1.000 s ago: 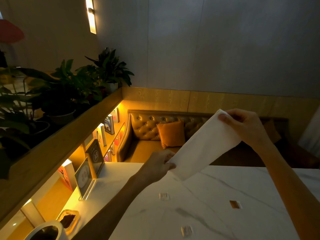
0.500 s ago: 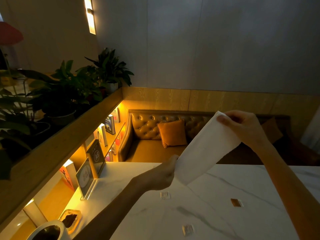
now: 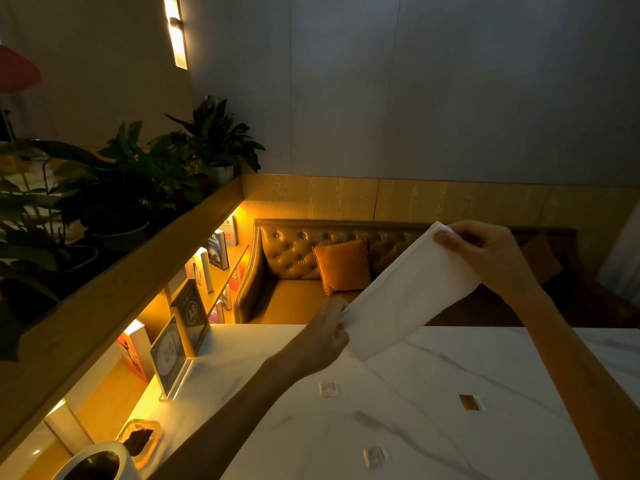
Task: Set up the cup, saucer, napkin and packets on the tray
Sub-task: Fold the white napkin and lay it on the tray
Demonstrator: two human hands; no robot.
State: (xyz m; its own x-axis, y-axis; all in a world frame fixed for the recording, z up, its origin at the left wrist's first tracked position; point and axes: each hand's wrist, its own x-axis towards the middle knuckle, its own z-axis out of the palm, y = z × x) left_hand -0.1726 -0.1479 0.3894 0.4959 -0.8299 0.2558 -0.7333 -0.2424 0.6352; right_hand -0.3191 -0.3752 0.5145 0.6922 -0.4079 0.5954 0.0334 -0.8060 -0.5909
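Observation:
A white napkin (image 3: 408, 292) is stretched in the air above the marble table (image 3: 433, 427), folded into a long strip. My left hand (image 3: 322, 337) pinches its lower left end. My right hand (image 3: 485, 252) pinches its upper right end. Three small packets lie on the table: a pale packet (image 3: 328, 389), a brown packet (image 3: 470, 402) and another pale packet (image 3: 374, 458) nearer me. A white cup (image 3: 100, 462) shows at the bottom left corner. No saucer or tray is visible.
A small glass dish (image 3: 142, 441) sits beside the cup. Acrylic sign holders (image 3: 173, 355) stand at the table's left edge. Beyond are a lit bookshelf, potted plants (image 3: 121, 188) and a leather sofa (image 3: 298, 265) with an orange cushion.
My left hand has shifted its grip slightly along the napkin's lower end. The napkin stays stretched between both hands in about the same place.

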